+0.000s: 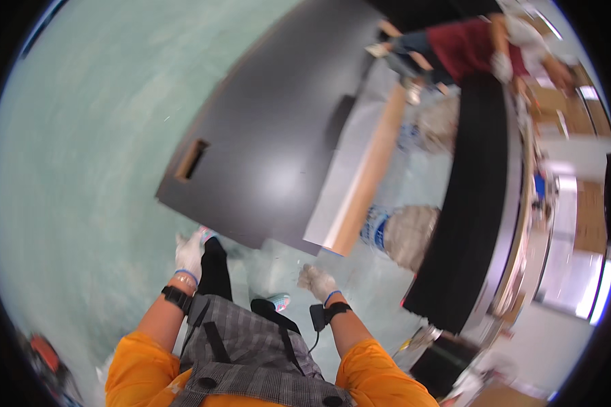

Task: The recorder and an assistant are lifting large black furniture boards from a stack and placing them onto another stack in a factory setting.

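My left hand, in a white glove, hangs just off the near left corner of a large dark grey panel. Its fingers are somewhat apart, with nothing in them. The panel lies low over the floor and has a rectangular cut-out near its left edge. My right hand, gloved too, is loosely curled and empty, apart from the near end of a long board with a pale grey face and a light brown side. Neither hand touches panel or board. Motion blurs the scene.
A co-worker in a dark red top leans at the far right. Wrapped bundles stand right of the board, beside a long black surface. Green floor stretches along the left. A red and black object sits at lower left.
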`<state>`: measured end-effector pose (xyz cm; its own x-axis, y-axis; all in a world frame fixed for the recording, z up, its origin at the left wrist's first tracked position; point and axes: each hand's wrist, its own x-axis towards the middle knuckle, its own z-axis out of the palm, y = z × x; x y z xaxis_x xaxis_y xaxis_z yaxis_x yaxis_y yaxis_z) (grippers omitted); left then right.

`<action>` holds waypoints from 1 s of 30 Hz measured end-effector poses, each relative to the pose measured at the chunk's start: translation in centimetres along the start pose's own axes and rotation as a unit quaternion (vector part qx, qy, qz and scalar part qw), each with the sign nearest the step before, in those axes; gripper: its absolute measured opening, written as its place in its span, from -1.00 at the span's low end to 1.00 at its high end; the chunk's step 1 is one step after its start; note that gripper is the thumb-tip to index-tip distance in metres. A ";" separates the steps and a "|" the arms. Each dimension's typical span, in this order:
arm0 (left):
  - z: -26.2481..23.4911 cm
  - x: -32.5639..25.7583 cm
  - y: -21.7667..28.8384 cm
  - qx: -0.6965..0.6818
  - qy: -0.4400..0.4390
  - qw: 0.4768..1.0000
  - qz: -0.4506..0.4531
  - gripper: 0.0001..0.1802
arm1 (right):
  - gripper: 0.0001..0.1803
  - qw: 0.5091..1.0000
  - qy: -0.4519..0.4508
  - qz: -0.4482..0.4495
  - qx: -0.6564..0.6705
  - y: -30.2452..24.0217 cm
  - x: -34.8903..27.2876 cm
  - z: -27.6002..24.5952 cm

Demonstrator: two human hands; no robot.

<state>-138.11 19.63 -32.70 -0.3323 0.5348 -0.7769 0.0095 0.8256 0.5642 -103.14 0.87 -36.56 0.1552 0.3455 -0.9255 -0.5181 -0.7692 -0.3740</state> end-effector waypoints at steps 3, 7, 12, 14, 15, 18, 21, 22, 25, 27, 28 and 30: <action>6.1 -4.7 -1.2 0.053 -0.082 0.993 0.064 -0.04 | -0.52 0.996 0.046 -0.011 0.081 5.8 -4.9 -10.6; 15.1 -17.7 -4.1 0.171 -0.186 0.955 0.154 -0.15 | -0.57 0.926 0.043 -0.183 -0.326 17.0 -16.4 -27.8; 25.3 -34.9 -8.3 0.158 -0.346 0.918 0.110 -0.10 | -0.60 0.876 0.300 -0.079 0.369 31.6 -29.5 -42.0; 28.4 -40.1 -9.1 0.137 -0.417 0.889 0.133 -0.07 | -0.61 0.832 0.336 -0.088 0.433 35.4 -33.0 -45.7; 29.9 -42.3 -8.9 0.160 -0.433 0.874 0.149 -0.08 | -0.58 0.807 0.354 -0.092 0.463 36.9 -34.5 -46.9; 33.2 -47.7 -8.2 0.197 -0.467 0.844 0.176 -0.19 | -0.45 0.762 0.353 -0.129 0.527 38.5 -36.0 -48.9; 35.8 -52.2 -7.3 0.198 -0.543 0.807 0.121 -0.46 | -0.33 0.776 0.290 -0.181 0.531 36.0 -35.8 -50.6; 36.9 -53.5 -7.3 0.201 -0.550 0.802 0.121 -0.48 | -0.30 0.776 0.269 -0.193 0.536 34.3 -35.5 -51.4; 40.3 -56.5 -6.3 0.231 -0.569 0.778 0.132 -0.39 | -0.30 0.801 0.248 -0.228 0.495 27.2 -34.4 -53.8; 42.8 -58.3 -6.1 0.244 -0.559 0.779 0.144 -0.26 | -0.35 0.807 0.251 -0.256 0.468 22.1 -34.6 -55.9; 44.1 -59.2 -5.8 0.251 -0.553 0.780 0.150 -0.20 | -0.38 0.814 0.261 -0.265 0.445 19.6 -35.1 -57.0; 46.2 -60.4 -5.4 0.275 -0.556 0.771 0.145 0.05 | -0.37 0.826 0.265 -0.285 0.407 15.3 -36.4 -59.1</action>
<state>-74.46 -8.79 -1.67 0.7697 0.2828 -0.5723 0.4321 0.4292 0.7932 -66.98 -55.26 -12.12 0.8039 0.0764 -0.5898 -0.5945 0.1273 -0.7939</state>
